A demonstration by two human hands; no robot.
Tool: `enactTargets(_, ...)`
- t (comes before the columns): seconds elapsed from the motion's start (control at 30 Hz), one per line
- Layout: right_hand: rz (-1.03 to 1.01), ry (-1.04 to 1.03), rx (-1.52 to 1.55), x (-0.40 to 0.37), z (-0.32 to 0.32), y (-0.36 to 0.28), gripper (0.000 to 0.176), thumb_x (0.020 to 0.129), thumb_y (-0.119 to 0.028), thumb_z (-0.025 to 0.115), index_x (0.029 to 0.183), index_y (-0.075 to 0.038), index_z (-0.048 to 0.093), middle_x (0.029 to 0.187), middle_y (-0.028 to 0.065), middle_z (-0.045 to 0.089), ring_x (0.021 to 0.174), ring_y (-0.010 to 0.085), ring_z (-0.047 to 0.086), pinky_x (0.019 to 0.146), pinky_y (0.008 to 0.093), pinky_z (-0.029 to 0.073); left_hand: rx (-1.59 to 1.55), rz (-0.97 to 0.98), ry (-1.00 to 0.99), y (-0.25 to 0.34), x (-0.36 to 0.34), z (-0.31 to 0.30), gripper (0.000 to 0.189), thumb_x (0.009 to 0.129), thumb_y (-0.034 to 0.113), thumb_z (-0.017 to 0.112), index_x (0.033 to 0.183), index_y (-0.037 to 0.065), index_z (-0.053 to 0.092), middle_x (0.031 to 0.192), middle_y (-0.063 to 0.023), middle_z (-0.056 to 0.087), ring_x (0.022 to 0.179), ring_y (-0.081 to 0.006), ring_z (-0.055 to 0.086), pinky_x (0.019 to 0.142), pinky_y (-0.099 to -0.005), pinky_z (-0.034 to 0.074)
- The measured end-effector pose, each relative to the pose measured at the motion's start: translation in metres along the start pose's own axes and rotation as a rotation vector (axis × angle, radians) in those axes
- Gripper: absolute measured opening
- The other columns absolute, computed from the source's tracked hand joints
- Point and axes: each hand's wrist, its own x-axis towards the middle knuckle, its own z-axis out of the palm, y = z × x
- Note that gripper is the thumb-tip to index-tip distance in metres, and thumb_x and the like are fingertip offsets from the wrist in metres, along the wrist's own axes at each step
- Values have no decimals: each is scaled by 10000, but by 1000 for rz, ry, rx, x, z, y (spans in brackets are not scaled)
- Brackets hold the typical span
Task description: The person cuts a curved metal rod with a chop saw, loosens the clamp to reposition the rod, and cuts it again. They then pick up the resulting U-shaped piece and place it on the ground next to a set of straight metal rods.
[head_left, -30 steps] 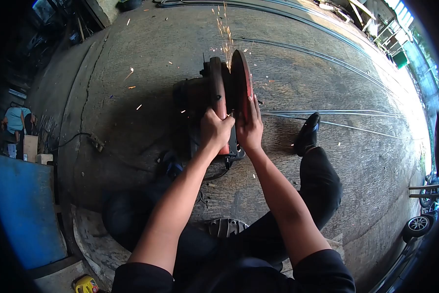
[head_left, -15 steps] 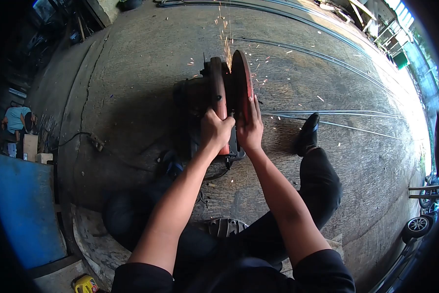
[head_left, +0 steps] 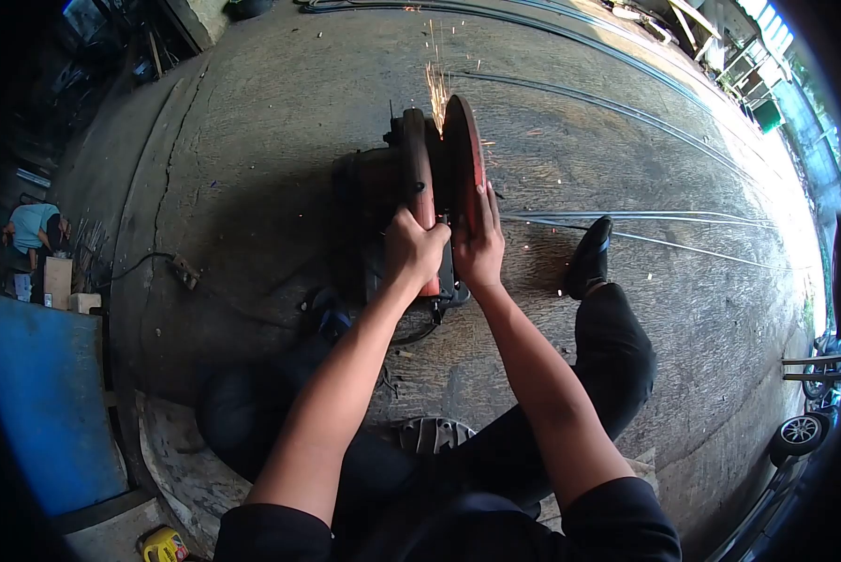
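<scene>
- Two hands are on one cut-off saw [head_left: 369,187]. The left hand [head_left: 413,248] is curled into a fist round the saw's red handle [head_left: 418,173], with the fingers wrapped tight.
- Just beside it lies the right hand [head_left: 479,251], fingers straight and together and the palm flat against the side of the red blade guard [head_left: 464,155]. It clasps nothing.
- The saw stands on the concrete floor [head_left: 280,122] straight ahead of the person. One spray of sparks [head_left: 436,89] flies up from the far edge of the guard.
- Two thin steel rods [head_left: 664,218] run from under the guard off to the right, close together and nearly parallel.
- One black shoe [head_left: 589,255] is planted on the floor at the rods, to the right of the right hand.
- One cable with a plug [head_left: 183,273] lies on the floor left of the saw, well apart from it.
- One other person [head_left: 29,229] in a teal top crouches at the far left edge, above one blue panel [head_left: 46,403].
- One car wheel [head_left: 801,431] shows at the far right edge.
</scene>
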Motion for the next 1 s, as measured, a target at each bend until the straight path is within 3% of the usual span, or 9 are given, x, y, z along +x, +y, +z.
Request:
enactTargets(0.23,28,-1,24,-2,1,0,559,825,-40,558,1359,-108,410,1346,266,414,1146,449,486,856,440,495,7,-50,-30,4,0,-2,256,653,126,608,777,-80,521,555,-137,558,514,-226,598,500,-353,475)
enactTargets(0.3,26,-9,23,-1,0,-1,544,832,-45,559,1354,-103,419,1346,266,415,1153,446,482,862,439,492,-52,-166,-107,12,-1,-6,348,668,179,659,831,-100,530,742,-297,609,769,-419,640,668,-438,508)
enactTargets(0.73,23,6,28,-3,2,1,544,824,-62,578,1347,-99,429,1346,260,418,1137,444,497,858,439,496,-15,-172,-153,19,-3,-12,330,666,178,665,809,-84,524,708,-272,609,726,-407,644,630,-428,509)
enactTargets(1.0,4,16,26,-2,1,0,539,823,-53,575,1341,-95,430,1334,265,427,1120,451,508,845,443,500,-43,-145,-91,13,-3,-8,352,667,182,654,846,-94,531,749,-290,611,775,-418,639,674,-433,507)
